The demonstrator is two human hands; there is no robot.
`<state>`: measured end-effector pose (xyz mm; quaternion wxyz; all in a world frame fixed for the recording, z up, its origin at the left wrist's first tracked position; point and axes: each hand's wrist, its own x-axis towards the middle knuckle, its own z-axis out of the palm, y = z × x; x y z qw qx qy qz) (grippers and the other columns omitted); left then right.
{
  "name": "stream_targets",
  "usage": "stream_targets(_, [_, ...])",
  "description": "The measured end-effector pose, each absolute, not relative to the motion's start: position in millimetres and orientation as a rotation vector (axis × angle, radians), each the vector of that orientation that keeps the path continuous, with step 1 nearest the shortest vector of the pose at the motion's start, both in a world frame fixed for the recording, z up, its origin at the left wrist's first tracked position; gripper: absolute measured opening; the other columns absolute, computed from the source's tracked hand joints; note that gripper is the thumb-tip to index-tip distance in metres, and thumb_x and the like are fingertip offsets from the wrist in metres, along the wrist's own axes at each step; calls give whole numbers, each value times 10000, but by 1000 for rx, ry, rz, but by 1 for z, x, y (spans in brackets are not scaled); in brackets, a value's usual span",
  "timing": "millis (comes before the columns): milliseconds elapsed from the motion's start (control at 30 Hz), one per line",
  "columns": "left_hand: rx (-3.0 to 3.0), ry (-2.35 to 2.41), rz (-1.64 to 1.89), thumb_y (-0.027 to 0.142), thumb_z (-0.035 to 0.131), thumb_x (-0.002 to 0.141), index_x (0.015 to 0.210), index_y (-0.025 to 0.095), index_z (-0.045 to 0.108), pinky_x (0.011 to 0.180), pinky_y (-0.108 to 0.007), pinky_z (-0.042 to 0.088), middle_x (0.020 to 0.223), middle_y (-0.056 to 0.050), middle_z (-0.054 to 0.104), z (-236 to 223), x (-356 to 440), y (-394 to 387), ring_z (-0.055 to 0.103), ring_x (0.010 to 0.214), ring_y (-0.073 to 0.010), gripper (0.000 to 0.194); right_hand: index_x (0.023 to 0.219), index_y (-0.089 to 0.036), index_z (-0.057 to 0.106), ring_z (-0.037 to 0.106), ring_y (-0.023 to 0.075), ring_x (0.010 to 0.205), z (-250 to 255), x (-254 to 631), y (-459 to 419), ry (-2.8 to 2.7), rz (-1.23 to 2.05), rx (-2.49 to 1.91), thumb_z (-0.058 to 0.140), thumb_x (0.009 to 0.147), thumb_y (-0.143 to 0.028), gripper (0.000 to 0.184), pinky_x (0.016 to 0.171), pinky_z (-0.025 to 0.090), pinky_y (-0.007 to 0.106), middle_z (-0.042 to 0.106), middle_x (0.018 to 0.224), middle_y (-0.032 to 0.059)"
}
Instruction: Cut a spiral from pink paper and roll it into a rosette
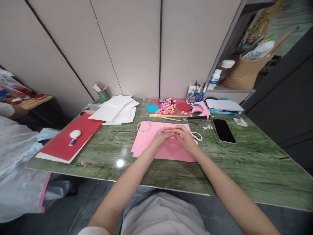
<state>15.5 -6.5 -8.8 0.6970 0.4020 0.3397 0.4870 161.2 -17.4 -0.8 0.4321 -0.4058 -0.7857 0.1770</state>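
Observation:
My left hand and my right hand meet fingertip to fingertip above a stack of pink paper. The fingers of both are bent and pressed together in a pinch. Something small and pinkish shows between them, but its kind is hidden. Right beside my right hand, white looped handles, apparently of scissors, stick out. A pale ring like a tape roll lies on the upper left corner of the pink paper. Beyond my hands sits a pile of small pink folded paper pieces.
Left of the paper are white sheets and a red sheet bearing a white round object. To the right lie a phone and a pink paper offcut. Marker pens stand behind. Another person's clothing shows at left.

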Motion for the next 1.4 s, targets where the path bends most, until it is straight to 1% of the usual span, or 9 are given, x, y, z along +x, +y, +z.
stream_targets(233, [895,722,1057,187,718,559,925,147,582,723,-274,406,745,-28,639,-12,16,-6,580,681,-107,393,853,-238,634,520,190,895,-1,164,-16,-1876,420,-1046,546,753,-169,150,793,427,356,547,885,41])
stream_targets(433, [959,690,1049,199,714,570,920,150,596,726,-259,397,794,-37,640,-14,17,-8,568,718,-103,373,729,-204,586,515,176,864,2,164,-18,-1849,414,-1041,589,710,-157,51,778,413,333,536,843,31])
stream_targets(567, [990,688,1019,207,714,570,947,146,591,748,-285,399,815,-60,648,-14,18,-8,580,762,-135,401,663,-193,524,500,166,809,3,163,-18,-1853,413,-1048,598,685,-142,92,723,407,305,508,792,16])
stream_targets(667, [993,688,1007,202,723,558,941,142,595,755,-291,398,791,-52,647,-13,19,-8,578,741,-129,409,650,-191,495,484,157,760,2,163,-17,-1866,403,-1055,595,672,-133,117,674,397,284,486,755,5])
stream_targets(867, [951,700,1024,204,728,550,964,141,582,738,-277,385,802,-53,648,-11,19,-9,576,746,-126,443,674,-193,508,483,150,733,3,163,-18,-1888,387,-1072,587,682,-132,101,658,397,278,484,746,2])
stream_targets(967, [836,734,1043,198,725,550,990,152,564,671,-240,363,715,-15,635,-12,17,-8,554,654,-88,471,760,-203,566,499,143,721,5,164,-19,-1902,393,-1067,588,715,-172,59,677,411,287,510,782,10])
stream_targets(1100, [773,757,1052,191,718,551,987,148,564,599,-220,329,638,13,609,-10,15,-6,505,551,-58,464,874,-226,614,526,135,722,4,166,-18,-1910,420,-1045,557,768,-220,121,704,430,294,535,860,24])
stream_targets(1267, [779,742,1016,171,715,545,947,150,577,648,-235,361,712,-8,624,-9,13,-6,549,623,-82,426,933,-249,621,522,174,867,-1,166,-16,-1991,440,-1016,519,801,-212,171,735,435,306,545,899,44])
stream_targets(1400, [794,746,1030,171,719,545,926,150,587,679,-249,375,753,-18,625,-11,13,-5,561,668,-95,403,975,-248,611,508,180,912,-1,165,-16,-2041,456,-996,481,821,-195,208,793,427,329,540,931,54])
